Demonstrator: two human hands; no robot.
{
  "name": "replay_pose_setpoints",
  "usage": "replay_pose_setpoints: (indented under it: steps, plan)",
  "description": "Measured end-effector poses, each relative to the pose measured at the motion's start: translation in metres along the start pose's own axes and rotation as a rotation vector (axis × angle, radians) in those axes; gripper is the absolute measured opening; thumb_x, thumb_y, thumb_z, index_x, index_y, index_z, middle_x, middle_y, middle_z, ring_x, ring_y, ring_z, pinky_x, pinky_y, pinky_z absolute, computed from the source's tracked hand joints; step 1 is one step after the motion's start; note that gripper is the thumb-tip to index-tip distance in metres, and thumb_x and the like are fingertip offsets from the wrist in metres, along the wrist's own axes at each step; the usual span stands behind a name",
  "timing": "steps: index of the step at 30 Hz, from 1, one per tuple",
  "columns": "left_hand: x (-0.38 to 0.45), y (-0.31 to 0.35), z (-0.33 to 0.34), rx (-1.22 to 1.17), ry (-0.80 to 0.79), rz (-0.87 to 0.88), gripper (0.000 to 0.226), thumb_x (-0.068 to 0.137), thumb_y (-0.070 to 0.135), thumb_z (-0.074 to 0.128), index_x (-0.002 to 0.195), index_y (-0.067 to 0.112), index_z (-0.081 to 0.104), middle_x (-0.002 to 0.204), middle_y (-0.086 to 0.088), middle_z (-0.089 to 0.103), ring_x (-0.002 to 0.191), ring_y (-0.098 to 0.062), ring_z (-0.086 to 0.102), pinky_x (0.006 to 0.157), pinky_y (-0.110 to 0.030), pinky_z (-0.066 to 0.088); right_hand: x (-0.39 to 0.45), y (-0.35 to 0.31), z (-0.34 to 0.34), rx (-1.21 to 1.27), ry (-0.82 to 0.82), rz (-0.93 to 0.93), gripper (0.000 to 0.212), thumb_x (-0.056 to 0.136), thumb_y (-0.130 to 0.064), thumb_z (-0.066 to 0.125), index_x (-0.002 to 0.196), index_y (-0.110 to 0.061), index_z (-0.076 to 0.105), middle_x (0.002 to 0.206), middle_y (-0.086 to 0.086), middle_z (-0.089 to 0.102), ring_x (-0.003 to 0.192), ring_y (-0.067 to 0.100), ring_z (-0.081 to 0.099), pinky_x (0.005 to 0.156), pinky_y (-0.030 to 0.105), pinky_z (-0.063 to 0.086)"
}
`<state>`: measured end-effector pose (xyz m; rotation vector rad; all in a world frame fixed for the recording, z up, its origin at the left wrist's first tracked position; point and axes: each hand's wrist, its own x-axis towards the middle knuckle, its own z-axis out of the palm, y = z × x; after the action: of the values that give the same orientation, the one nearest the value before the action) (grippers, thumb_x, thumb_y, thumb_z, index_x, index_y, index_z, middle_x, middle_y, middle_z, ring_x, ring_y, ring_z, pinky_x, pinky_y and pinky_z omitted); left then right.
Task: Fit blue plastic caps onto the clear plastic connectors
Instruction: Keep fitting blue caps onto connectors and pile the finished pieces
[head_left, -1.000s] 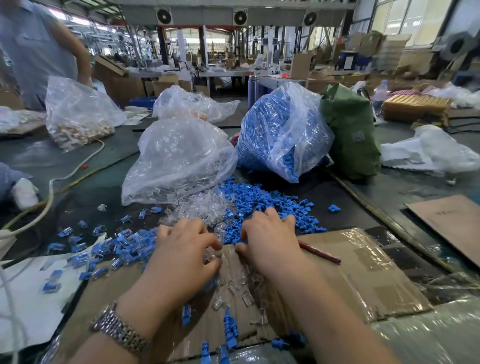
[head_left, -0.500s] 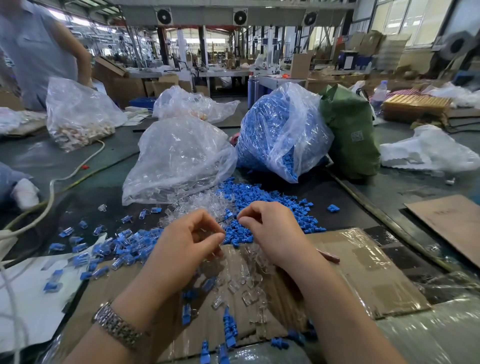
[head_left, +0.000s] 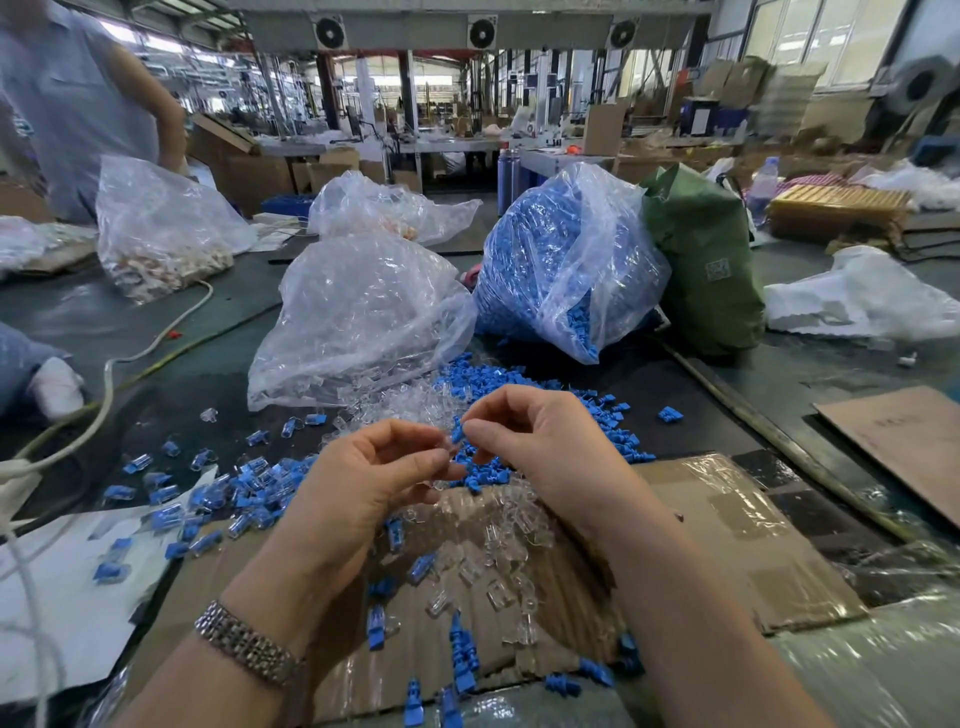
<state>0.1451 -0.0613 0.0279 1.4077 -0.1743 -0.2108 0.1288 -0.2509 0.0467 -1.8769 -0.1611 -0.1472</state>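
My left hand (head_left: 363, 483) pinches a clear plastic connector (head_left: 444, 451) between thumb and fingers. My right hand (head_left: 540, 441) pinches a small blue cap (head_left: 457, 434) right beside it; the two parts touch between the fingertips, above the table. Beneath the hands lie loose clear connectors (head_left: 498, 551) on a sheet of cardboard (head_left: 727, 545). A heap of blue caps (head_left: 618, 441) spreads behind the right hand. A pile of capped pieces (head_left: 228, 499) lies to the left.
A clear bag of connectors (head_left: 358, 317) and a clear bag of blue caps (head_left: 561, 260) stand behind the hands, with a green sack (head_left: 711, 260) to their right. A white cable (head_left: 104, 384) crosses the left side. A person stands at far left by another bag (head_left: 156, 234).
Both hands have risen from the cardboard, where they were pressed down among the loose parts, and come together in the air, each now pinching a small piece.
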Motion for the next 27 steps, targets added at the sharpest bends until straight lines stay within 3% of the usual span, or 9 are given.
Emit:
replay_pose_setpoints:
  steps: [7,10,17,23,27]
  plan:
    - [-0.0001,-0.0016,0.0030,-0.099,-0.004,0.002,0.015,0.066,0.003,0.077,0.080,0.007,0.077,0.091,-0.019,0.076,0.085,-0.028,0.075,0.073,-0.026,0.061,0.0007,0.0001,0.0070,-0.130,-0.025,-0.032,0.005,0.095,-0.018,0.070,0.091,-0.021,0.071,0.080,-0.004,0.071,0.075,0.006,0.066,0.074,0.019,0.055]
    - [0.0012,0.0006,0.0009,-0.207,-0.036,-0.027,0.015,0.070,-0.002,0.074,0.084,0.000,0.076,0.097,-0.024,0.074,0.089,-0.032,0.075,0.075,-0.028,0.061,0.0018,-0.0004,0.0041,-0.121,-0.042,-0.062,0.004,0.096,-0.015,0.068,0.094,-0.017,0.070,0.083,-0.003,0.071,0.078,0.008,0.066,0.077,0.020,0.055]
    - [-0.0023,0.0040,-0.0022,-0.083,-0.107,-0.041,0.021,0.077,0.009,0.073,0.097,0.006,0.080,0.103,-0.025,0.075,0.093,-0.032,0.076,0.076,-0.024,0.061,-0.0016,-0.0016,0.0060,-0.211,-0.094,-0.146,0.005,0.099,-0.016,0.064,0.094,-0.019,0.066,0.084,-0.007,0.067,0.082,0.011,0.063,0.081,0.033,0.054]
    - [-0.0043,0.0031,-0.0022,-0.044,-0.096,-0.036,0.020,0.077,0.010,0.072,0.096,0.008,0.080,0.102,-0.023,0.076,0.091,-0.030,0.076,0.073,-0.024,0.061,-0.0030,-0.0009,0.0077,-0.336,-0.104,-0.218,0.010,0.098,-0.014,0.063,0.092,-0.022,0.060,0.086,-0.010,0.060,0.078,0.007,0.055,0.068,0.020,0.045]
    - [-0.0042,0.0023,-0.0029,-0.044,-0.102,-0.028,0.021,0.077,0.010,0.072,0.097,0.007,0.080,0.102,-0.023,0.076,0.091,-0.030,0.076,0.073,-0.024,0.061,-0.0025,-0.0002,0.0067,-0.288,-0.119,-0.205,0.012,0.098,-0.014,0.063,0.092,-0.025,0.062,0.086,-0.008,0.063,0.080,0.010,0.059,0.071,0.024,0.049]
